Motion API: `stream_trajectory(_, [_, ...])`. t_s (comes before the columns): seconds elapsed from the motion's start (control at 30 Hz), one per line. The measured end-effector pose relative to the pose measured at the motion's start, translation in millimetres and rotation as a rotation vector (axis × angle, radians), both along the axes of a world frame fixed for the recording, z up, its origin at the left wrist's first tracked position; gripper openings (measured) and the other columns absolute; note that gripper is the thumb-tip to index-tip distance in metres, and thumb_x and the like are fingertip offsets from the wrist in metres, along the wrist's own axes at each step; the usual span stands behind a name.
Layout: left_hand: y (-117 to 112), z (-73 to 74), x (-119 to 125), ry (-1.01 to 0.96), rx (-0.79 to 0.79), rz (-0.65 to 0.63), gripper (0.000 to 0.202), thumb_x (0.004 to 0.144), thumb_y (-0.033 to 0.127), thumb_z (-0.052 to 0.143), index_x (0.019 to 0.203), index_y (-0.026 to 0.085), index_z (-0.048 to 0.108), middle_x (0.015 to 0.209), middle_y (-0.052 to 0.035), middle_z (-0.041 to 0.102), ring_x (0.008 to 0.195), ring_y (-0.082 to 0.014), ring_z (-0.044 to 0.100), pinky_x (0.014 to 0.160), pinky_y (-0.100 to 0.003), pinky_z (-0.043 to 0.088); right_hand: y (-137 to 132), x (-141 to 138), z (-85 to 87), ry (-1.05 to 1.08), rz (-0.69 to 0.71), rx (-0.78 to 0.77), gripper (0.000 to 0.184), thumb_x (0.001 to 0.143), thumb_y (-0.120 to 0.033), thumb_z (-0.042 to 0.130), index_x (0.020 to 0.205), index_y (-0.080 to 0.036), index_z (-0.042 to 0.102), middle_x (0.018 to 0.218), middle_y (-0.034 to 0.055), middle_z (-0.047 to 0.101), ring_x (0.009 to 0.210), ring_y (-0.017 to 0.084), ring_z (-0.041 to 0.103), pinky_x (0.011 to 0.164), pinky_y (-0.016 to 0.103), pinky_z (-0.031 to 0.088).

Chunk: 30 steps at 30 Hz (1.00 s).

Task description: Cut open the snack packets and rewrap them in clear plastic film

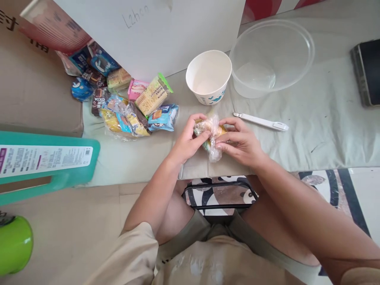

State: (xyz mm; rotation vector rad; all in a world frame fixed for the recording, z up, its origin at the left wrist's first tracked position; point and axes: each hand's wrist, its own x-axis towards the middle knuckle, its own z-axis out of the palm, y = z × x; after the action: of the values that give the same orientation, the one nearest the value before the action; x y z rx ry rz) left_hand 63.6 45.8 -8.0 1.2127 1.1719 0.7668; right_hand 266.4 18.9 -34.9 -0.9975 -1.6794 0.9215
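Both my hands are closed on a small bundle wrapped in clear plastic point(214, 152), just above the near edge of the covered surface. My left hand point(190, 138) grips its left side, with the thumb across the front. From the right, the fingertips of my right hand point(239, 142) pinch the crumpled plastic. Yellow and green show through the wrap; what is inside I cannot make out. Behind the bundle stands a white paper bowl point(209, 85) with a blue pattern. A white utility knife point(261, 121) lies to the right of my right hand.
Several packaged snacks point(154, 95) are heaped at the left, beside a tilted paper cup point(56, 27). A clear plastic tub point(273, 59) stands at the back right, with a phone point(368, 73) at the far right. A teal container point(74, 166) lies at the left edge.
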Motion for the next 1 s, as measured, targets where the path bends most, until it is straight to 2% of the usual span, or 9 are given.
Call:
stream_trajectory(0.17, [4,0.9,0,0.143,0.291,-0.105,0.024,0.09,0.04,0.067,0.108,0.024,0.072,0.114,-0.0074,0.065,0.113,-0.0243,0.06,0.106,-0.036,0.048,2,0,1.8,-0.068,-0.109,0.002,0.021,0.091,-0.047,0.075,0.085,-0.027,0.077,0.109,0.0079,0.064,0.103,0.022,0.066,0.09,0.042,0.06])
stream_trajectory(0.3, [3,4.8,1,0.149,0.268,-0.247,0.058,0.07,0.05,0.085,0.12,0.025,0.07,0.128,-0.0107,0.06,0.121,-0.0298,0.057,0.107,-0.04,0.05,3,0,0.9,-0.096,-0.172,-0.023,0.023,0.091,-0.047,0.073,0.084,-0.026,0.074,0.106,0.0081,0.065,0.097,0.022,0.064,0.083,0.04,0.059])
stream_trajectory(0.37, [1,4.9,3,0.236,0.285,-0.217,0.062,0.063,0.047,0.09,0.118,0.025,0.069,0.129,-0.0106,0.059,0.125,-0.0309,0.055,0.111,-0.043,0.048,4,-1,0.1,-0.088,-0.183,-0.023,0.022,0.09,-0.045,0.073,0.083,-0.025,0.072,0.105,0.0082,0.066,0.096,0.022,0.064,0.083,0.04,0.058])
stream_trajectory(0.43, [0,3.4,7,0.305,0.332,-0.148,0.053,0.066,0.044,0.089,0.112,0.025,0.069,0.125,-0.01,0.059,0.127,-0.0306,0.053,0.115,-0.044,0.046,6,-3,1.3,-0.085,-0.182,-0.02,0.021,0.091,-0.043,0.072,0.083,-0.024,0.07,0.103,0.008,0.066,0.096,0.022,0.065,0.085,0.041,0.058])
stream_trajectory(0.57, [3,-1.6,11,0.283,0.387,-0.081,0.034,0.077,0.047,0.083,0.1,0.025,0.07,0.119,-0.0101,0.061,0.129,-0.0292,0.054,0.116,-0.043,0.044,6,-3,11.6,-0.075,-0.107,0.01,0.015,0.098,-0.039,0.063,0.102,-0.025,0.067,0.105,0.0075,0.072,0.099,0.022,0.067,0.088,0.04,0.056])
stream_trajectory(0.67, [5,-4.0,11,0.274,0.423,-0.006,0.022,0.076,0.033,0.082,0.09,0.024,0.067,0.11,-0.0083,0.063,0.125,-0.0293,0.056,0.115,-0.045,0.043,0,6,20.7,-0.146,-0.073,0.061,0.017,0.099,-0.037,0.059,0.111,-0.026,0.063,0.111,0.0078,0.074,0.105,0.024,0.069,0.093,0.044,0.056])
stream_trajectory(0.8, [3,-3.0,13,0.283,0.467,0.053,0.018,0.07,0.017,0.076,0.079,0.024,0.062,0.096,-0.0044,0.064,0.118,-0.0285,0.058,0.113,-0.046,0.043,-8,32,22.2,-0.388,-0.339,0.107,0.017,0.095,-0.031,0.057,0.109,-0.026,0.065,0.11,0.0109,0.072,0.106,0.03,0.068,0.096,0.051,0.054])
stream_trajectory(0.9, [1,-1.7,14,0.257,0.48,0.07,0.012,0.076,0.022,0.074,0.074,0.025,0.063,0.09,-0.0043,0.064,0.114,-0.0276,0.058,0.11,-0.044,0.044,-7,57,12.7,-0.621,-0.547,0.07,0.028,0.091,-0.025,0.058,0.118,-0.024,0.066,0.124,0.0161,0.069,0.115,0.036,0.064,0.101,0.057,0.049])
stream_trajectory(1.0, [0,-1.6,16,0.243,0.448,0.09,0.01,0.08,0.03,0.075,0.075,0.025,0.068,0.095,-0.0066,0.063,0.116,-0.0276,0.056,0.106,-0.041,0.046,-3,73,0.0,-0.764,-0.582,-0.004,0.035,0.088,-0.028,0.063,0.122,-0.023,0.066,0.12,0.0174,0.069,0.116,0.04,0.059,0.1,0.062,0.046])
